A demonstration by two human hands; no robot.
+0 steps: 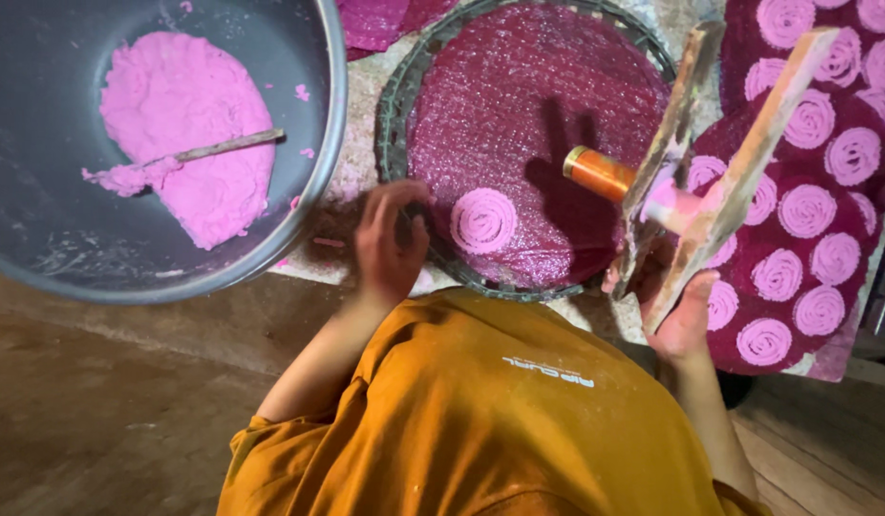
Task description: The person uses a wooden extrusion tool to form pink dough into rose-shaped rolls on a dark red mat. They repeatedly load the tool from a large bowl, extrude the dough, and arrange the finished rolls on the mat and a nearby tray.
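Two hands work at a round woven tray (396,115) covered with a dark magenta sheet (538,124). Nearest, the right hand (686,320) is closed around the lower end of a wooden press (719,182), just right of the tray. The left hand (390,239) rests with fingers curled on the tray's near rim, pinching its edge as far as I can tell. One pink dough spiral (482,220) lies on the sheet near that rim; it looks soft, moist and easily smeared, best left untouched. The press seems stiff and fairly heavy, best gripped by its wooden bars. Its long axis slants up and away, with the orange barrel (600,174) pointing left over the tray. Left of the tray, a metal bowl (318,182) holds pink dough (189,124) and a stick (223,148).
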